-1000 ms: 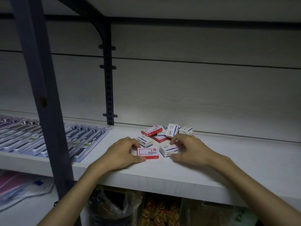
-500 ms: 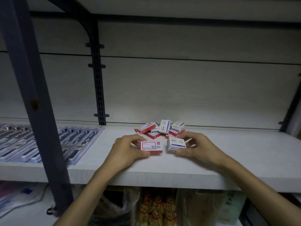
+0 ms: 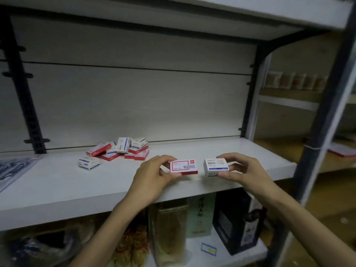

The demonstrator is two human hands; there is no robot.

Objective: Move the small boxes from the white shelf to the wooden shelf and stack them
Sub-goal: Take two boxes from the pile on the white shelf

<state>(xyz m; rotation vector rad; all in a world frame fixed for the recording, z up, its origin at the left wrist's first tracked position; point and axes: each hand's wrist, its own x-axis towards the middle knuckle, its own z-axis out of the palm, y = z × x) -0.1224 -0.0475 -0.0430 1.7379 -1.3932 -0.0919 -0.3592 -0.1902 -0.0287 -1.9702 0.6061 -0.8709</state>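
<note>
My left hand (image 3: 152, 176) pinches a flat red and white box (image 3: 184, 167) above the front of the white shelf (image 3: 57, 189). My right hand (image 3: 243, 170) pinches a white box with blue print (image 3: 215, 166) beside it, the two boxes a little apart. A heap of several small red and white boxes (image 3: 123, 149) lies at the back left of the shelf. One white and blue box (image 3: 88, 162) sits alone in front of the heap. The wooden shelf (image 3: 289, 93) shows at the far right, blurred.
A dark metal upright (image 3: 323, 120) stands at the right between the white shelf and the wooden one. Plastic-packed items (image 3: 11, 170) lie at the shelf's left end. Bags and a dark box (image 3: 237, 222) fill the shelf below.
Both hands have lifted their boxes off the shelf and carried them right, away from the heap. The view has swung right, bringing the wooden shelf into sight.
</note>
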